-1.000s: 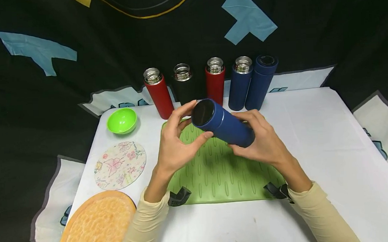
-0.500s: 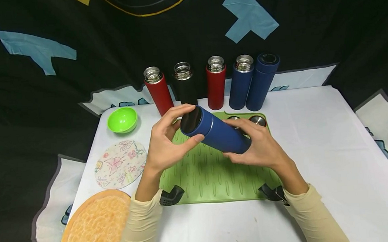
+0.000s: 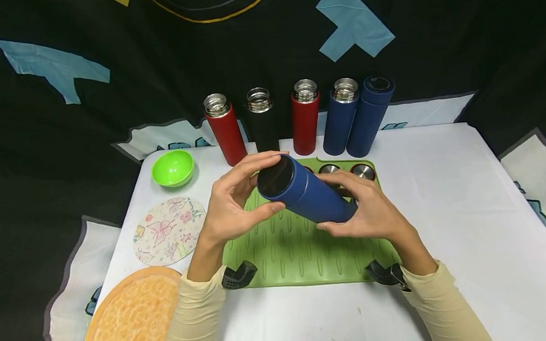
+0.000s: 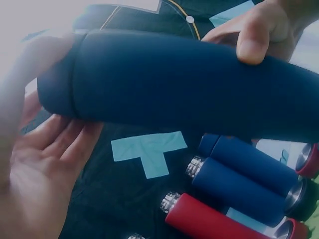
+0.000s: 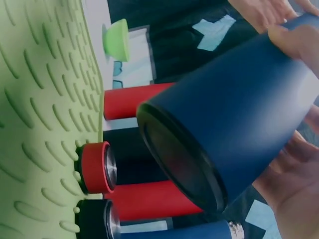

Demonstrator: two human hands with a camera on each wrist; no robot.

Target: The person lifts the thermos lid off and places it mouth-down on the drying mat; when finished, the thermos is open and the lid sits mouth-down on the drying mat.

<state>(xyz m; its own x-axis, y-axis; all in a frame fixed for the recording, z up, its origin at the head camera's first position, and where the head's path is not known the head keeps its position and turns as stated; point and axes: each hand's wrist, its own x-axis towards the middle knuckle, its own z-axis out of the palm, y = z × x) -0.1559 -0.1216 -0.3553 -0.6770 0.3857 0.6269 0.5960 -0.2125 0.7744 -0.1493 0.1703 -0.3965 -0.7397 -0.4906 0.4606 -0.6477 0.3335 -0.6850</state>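
A blue thermos flask (image 3: 309,194), its dark-topped lid (image 3: 277,178) on, is held tilted above the green mat (image 3: 288,258). At the upper left end, my left hand (image 3: 232,201) grips the lid between thumb and fingers. My right hand (image 3: 366,206) holds the body near its base, which faces down and right. In the left wrist view, a thin seam rings the flask (image 4: 184,82) beside the left fingers. The flask's flat bottom (image 5: 179,157) shows in the right wrist view.
Behind stand a red flask (image 3: 226,134), a black flask (image 3: 263,127), another red flask (image 3: 305,127) and a blue flask (image 3: 339,124), all lidless, beside a lidded blue flask (image 3: 368,123). Lids (image 3: 363,172) lie on the mat's far edge. Left are a green bowl (image 3: 173,169) and round mats (image 3: 169,231).
Both hands have carried the blue thermos flask a little left and nearer to me. Lids on the mat's far edge have come into view past the right hand.
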